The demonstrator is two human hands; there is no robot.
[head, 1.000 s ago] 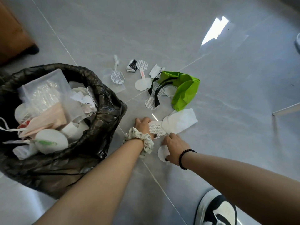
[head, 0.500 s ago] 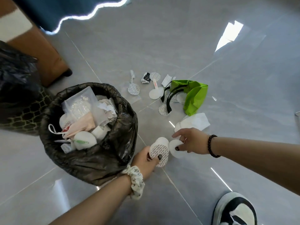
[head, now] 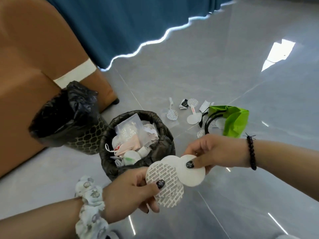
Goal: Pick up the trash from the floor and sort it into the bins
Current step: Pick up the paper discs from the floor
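Note:
My left hand (head: 128, 188) pinches printed round paper discs (head: 166, 183) in front of me, thumb on top. My right hand (head: 217, 150) pinches a plain white round pad (head: 193, 173) that overlaps the discs. Both hands hover just right of the near bin (head: 165, 140), which is lined with a black bag and filled with paper and plastic scraps. A second bin (head: 82, 138), patterned and lined with a black bag, stands to its left. More discs, wrappers (head: 183, 104) and a green bag (head: 234, 121) lie on the floor beyond.
A brown sofa (head: 34, 66) fills the left side and a blue curtain (head: 138, 23) hangs behind the bins. The grey tiled floor (head: 224, 66) stretches to the right and far side.
Both hands have lifted the discs and pad off the floor and brought them up toward me beside the near bin. The view has risen, showing the second bin, sofa and curtain.

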